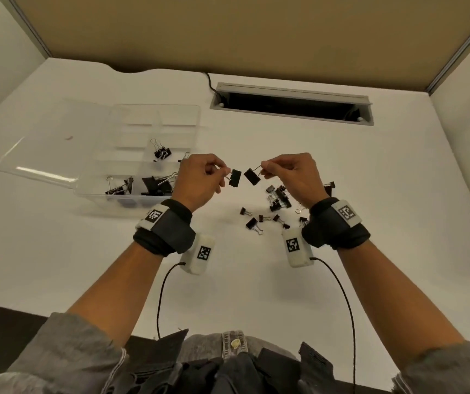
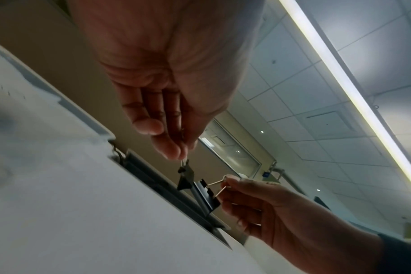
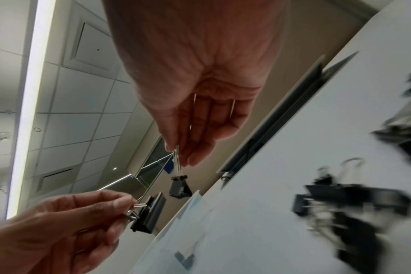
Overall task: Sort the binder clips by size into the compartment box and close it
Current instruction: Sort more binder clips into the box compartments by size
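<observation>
Both your hands are raised over the white desk [image 1: 256, 280], each dangling one clip by its wire handles. Your left hand [image 1: 198, 180] pinches the silver handles of a black metal binder clip [image 1: 235, 178] between thumb and fingertips; your right hand [image 1: 290, 174] pinches the handles of a second black binder clip [image 1: 252, 176] the same way. The two clip bodies hang just beside each other, apart, not touching. Judgement: you are comparing sizes before assigning compartments.

The clear plastic compartment box [image 1: 154, 155] sits at about 10 o'clock from your hands, its clear lid [image 1: 52, 137] folded open to the far left. Near compartments already hold black clips; one middle compartment holds a few smaller ones. The far compartments look bare. The unsorted pile of loose black binder clips [image 1: 278, 199] lies at 4 o'clock, beneath your right wrist.

Risks from here:
- Grip is on thin wire only; the handles pivot, so a clip can swing and slip out on the way to the box.
- The pair looks close in size from the head view; a misjudged match would put one in the wrong compartment.
- Your right wrist hangs low over the pile and could scatter it.
- Clips standing above the dividers could block the lid.
</observation>
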### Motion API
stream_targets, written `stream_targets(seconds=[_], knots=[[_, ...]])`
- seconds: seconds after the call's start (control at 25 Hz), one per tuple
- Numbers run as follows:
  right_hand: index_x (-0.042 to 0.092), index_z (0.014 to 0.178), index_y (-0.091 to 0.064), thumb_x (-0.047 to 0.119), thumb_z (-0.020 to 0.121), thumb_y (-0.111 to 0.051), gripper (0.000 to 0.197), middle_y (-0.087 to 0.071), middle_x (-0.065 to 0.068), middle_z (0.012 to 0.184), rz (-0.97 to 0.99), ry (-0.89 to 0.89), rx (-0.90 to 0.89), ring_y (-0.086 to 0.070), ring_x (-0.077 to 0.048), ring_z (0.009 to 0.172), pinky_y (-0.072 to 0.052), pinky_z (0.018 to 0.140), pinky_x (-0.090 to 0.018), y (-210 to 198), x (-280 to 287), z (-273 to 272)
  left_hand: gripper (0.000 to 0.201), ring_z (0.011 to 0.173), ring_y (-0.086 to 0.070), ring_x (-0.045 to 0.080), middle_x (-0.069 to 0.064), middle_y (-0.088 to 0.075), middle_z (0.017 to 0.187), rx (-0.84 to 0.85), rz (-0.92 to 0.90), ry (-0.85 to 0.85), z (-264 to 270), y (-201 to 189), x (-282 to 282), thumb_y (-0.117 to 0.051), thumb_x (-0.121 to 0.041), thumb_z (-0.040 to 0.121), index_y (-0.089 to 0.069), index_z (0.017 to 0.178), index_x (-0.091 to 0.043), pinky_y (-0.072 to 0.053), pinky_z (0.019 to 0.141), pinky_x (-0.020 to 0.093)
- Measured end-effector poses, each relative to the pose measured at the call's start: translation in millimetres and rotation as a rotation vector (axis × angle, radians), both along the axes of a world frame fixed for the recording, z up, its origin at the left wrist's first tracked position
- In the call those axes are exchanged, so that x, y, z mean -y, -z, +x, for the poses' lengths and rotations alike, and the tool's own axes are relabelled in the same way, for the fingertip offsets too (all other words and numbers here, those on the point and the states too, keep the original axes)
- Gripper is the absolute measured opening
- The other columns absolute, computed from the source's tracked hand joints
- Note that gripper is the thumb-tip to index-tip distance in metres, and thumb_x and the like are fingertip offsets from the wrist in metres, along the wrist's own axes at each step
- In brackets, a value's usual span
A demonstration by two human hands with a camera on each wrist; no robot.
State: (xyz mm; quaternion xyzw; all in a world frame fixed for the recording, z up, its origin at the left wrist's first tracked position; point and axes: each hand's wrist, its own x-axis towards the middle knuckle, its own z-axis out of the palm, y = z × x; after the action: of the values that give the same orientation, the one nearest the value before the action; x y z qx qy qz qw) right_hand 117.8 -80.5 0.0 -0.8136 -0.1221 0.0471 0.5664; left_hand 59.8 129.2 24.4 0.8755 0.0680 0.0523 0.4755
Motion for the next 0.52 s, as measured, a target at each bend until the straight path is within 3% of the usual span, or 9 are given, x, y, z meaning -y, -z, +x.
stream_targets(seconds=[0.12,0.28,0.4,0.52], knots=[[0.005,0.092,-0.076,0.02,0.086,-0.072,0.017,-0.075,-0.002,0.079,0.01,-0.026,0.061,-0.072,-0.011,0.072,-0.058,0.077,-0.022,-11.0,-42.3,20.8,0.013,0.055,-0.063,0.016,0.008,-0.069,0.069,-0.007,0.058,-0.05,17.8,-8.1,-42.6,-0.059,-0.012,0.092,-0.07,0.091,-0.006,-0.054,0.064,0.023],[0.011,0.084,-0.076,0.021,0.082,-0.074,0.011,-0.074,0.001,0.074,-0.074,-0.048,0.128,-0.071,-0.009,0.067,-0.06,0.075,-0.031,-10.3,-98.9,55.5,0.02,0.067,-0.067,0.019,0.007,-0.071,0.078,-0.073,0.284,-0.07,46.5,-9.7,-102.4,-0.052,-0.012,0.095,-0.071,0.094,-0.012,-0.057,0.076,0.033],[0.018,0.083,-0.075,0.028,0.081,-0.074,0.01,-0.074,0.006,0.077,-0.193,-0.051,0.192,-0.07,-0.006,0.071,-0.06,0.076,-0.034,-1.3,-133.2,73.1,0.021,0.079,-0.068,0.024,0.004,-0.072,0.086,-0.109,0.493,-0.097,62.2,-8.3,-134.3,-0.053,-0.018,0.093,-0.073,0.094,-0.019,-0.056,0.079,0.04],[0.018,0.089,-0.074,0.031,0.084,-0.072,0.014,-0.075,0.004,0.085,-0.272,-0.065,0.228,-0.069,-0.009,0.077,-0.059,0.078,-0.034,6.0,-161.8,82.5,0.022,0.081,-0.068,0.027,0.004,-0.072,0.09,-0.15,0.566,-0.092,76.5,-5.1,-153.2,-0.051,-0.019,0.093,-0.073,0.093,-0.021,-0.055,0.079,0.042]])
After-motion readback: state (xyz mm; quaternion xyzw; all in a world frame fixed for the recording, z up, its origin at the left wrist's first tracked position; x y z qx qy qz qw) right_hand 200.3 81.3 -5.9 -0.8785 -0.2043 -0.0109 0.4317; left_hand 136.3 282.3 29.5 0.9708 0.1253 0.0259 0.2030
